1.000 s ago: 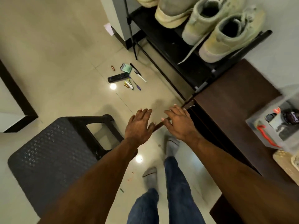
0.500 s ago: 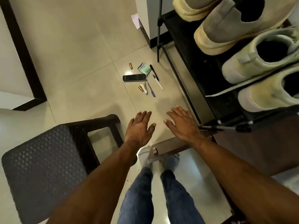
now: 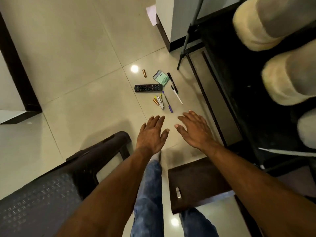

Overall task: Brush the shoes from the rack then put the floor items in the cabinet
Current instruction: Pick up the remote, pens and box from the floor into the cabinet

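While both arms reach forward over the tiled floor (image 3: 71, 69), the left hand (image 3: 151, 134) and right hand (image 3: 195, 132) hang empty, fingers spread and straight. Just beyond them lie a black remote (image 3: 148, 88), pens (image 3: 177, 94), batteries (image 3: 144, 73) and a green card (image 3: 160, 80). Pale shoes (image 3: 280, 24) sit on the black rack (image 3: 239, 79) at right. An open cabinet door (image 3: 196, 182) shows below the right forearm.

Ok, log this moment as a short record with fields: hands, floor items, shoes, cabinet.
hands: left hand and right hand both open, empty, reaching toward the floor items
floor items: remote, green packet, pens, batteries, all lying on the tiles
shoes: pale shoes on the black rack
cabinet: brown door swung open
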